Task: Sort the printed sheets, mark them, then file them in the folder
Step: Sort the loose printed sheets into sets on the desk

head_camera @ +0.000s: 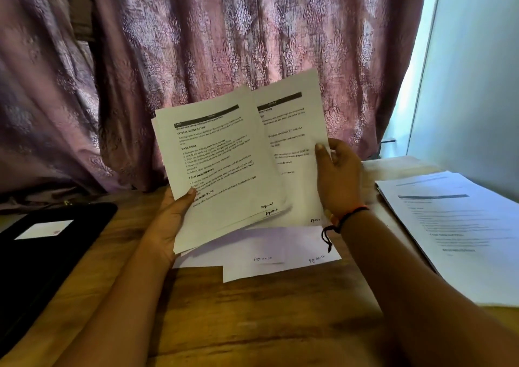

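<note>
hands: your left hand [171,220] grips the stack [222,164], thumb on top; right hand [338,178] pinches a loose sheet [292,142] just behind it, both held above the bench [252,324] | step: sorting, looks like | tip: read the corner page mark before slotting it in | folder [42,254] lies at left

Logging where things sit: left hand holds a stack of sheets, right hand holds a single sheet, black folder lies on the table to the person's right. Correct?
Wrong side: the head view shows the black folder on the table to the person's left. The left hand does hold the stack of sheets, the right hand the single sheet.
</note>
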